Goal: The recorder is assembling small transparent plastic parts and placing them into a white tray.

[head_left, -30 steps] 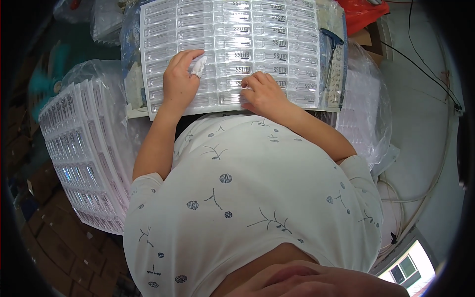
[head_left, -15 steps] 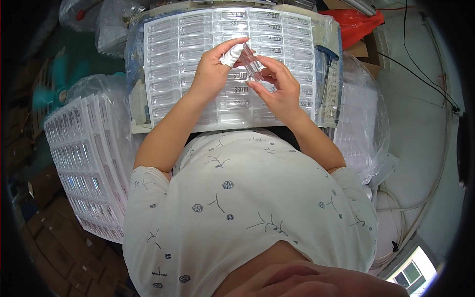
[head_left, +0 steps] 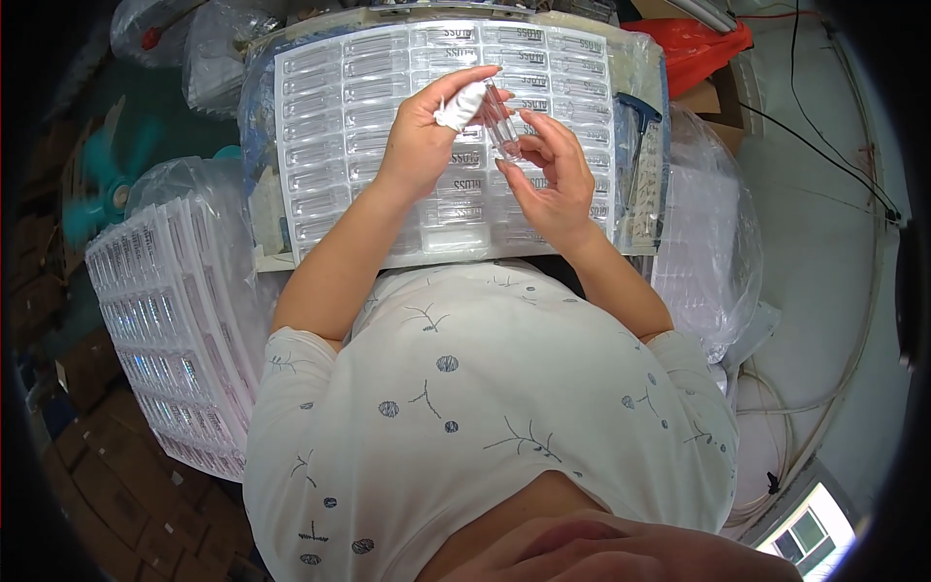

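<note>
A slim clear plastic tube [head_left: 500, 124] is held up at a slant between my two hands, above the tray. My left hand [head_left: 422, 136] is closed on the tube's upper end and also holds a crumpled white cloth [head_left: 461, 107] against it. At the lower end, the thumb and fingers of my right hand [head_left: 558, 175] pinch the tube. Below them lies a clear moulded tray [head_left: 315, 155] with rows of similar clear tubes, some with dark lettering. One slot [head_left: 456, 239] at its near edge looks whitish and holds no tube.
A blue-handled tool [head_left: 640, 109] lies right of the tray. Stacked filled trays [head_left: 165, 330] stand at left, near a turning teal fan [head_left: 112, 184]. At right are plastic-wrapped trays [head_left: 703, 223], a red bag [head_left: 693, 48] and a cardboard box [head_left: 713, 107]. Cables hang along the wall.
Both hands and the tube have shifted slightly to the right. The tray appears a little lower and further left in view. The grip looks much the same.
</note>
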A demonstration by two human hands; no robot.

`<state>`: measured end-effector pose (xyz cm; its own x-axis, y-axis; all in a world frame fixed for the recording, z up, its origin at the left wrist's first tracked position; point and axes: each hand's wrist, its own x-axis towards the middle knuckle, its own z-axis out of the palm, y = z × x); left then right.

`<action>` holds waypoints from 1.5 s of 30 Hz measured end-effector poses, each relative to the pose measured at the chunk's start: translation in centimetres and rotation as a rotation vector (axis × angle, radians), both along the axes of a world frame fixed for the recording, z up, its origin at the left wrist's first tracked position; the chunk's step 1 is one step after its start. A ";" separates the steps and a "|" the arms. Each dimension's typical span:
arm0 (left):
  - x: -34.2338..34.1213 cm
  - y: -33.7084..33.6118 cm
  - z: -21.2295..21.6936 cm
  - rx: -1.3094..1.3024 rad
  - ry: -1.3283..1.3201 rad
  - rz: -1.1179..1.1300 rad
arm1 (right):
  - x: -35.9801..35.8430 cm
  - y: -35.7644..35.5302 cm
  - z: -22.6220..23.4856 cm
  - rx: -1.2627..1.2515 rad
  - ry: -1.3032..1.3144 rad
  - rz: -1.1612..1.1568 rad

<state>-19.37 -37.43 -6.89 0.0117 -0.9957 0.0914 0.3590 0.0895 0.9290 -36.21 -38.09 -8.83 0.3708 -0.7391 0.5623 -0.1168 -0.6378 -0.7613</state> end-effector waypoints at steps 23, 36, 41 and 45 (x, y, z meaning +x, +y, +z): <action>2.6 -20.1 10.3 -0.217 -1.214 0.779 | 2.0 -16.4 9.0 -0.472 -0.054 -0.374; 7.2 2.5 0.7 -0.115 -0.975 0.432 | 9.2 -22.8 10.3 -0.926 0.491 -0.529; 6.2 9.0 -1.3 -0.131 -1.066 0.217 | 9.1 -18.1 9.6 -0.795 0.399 -0.453; 4.3 11.0 -4.8 -0.357 -1.155 0.008 | 5.8 -15.0 7.0 -0.712 0.258 -0.408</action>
